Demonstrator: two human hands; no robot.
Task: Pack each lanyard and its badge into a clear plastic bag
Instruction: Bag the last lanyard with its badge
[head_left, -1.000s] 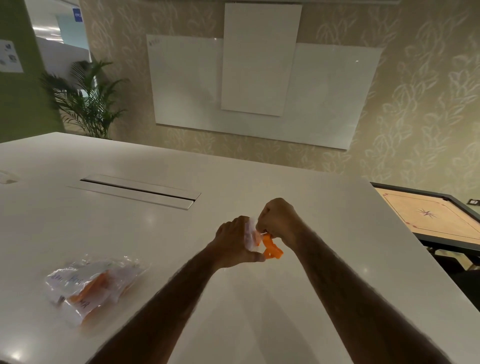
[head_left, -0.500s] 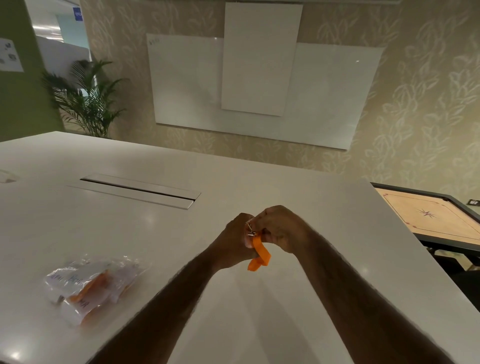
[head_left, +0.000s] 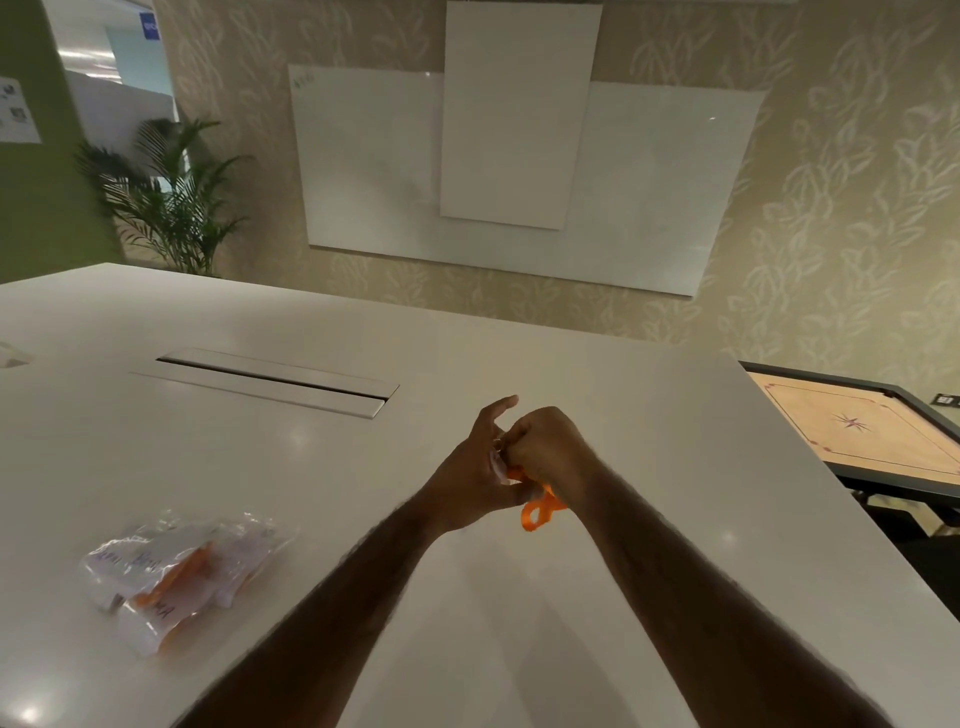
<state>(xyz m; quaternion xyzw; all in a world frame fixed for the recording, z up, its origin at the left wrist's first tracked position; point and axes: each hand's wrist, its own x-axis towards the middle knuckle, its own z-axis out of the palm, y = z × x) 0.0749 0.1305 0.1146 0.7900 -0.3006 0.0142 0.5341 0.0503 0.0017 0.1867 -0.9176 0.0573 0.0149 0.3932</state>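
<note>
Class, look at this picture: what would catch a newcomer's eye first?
The left hand and right hand meet above the white table, together gripping an orange lanyard whose loop dangles beneath. At its near left lies a pile of clear bags with orange strips inside.

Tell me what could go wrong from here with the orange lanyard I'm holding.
The lanyard has a loop hanging loose below the right hand; it may unravel or snag going into a bag. The left hand pinches a white piece with its forefinger lifted, so that grip could slip and drop it on the table.
</note>
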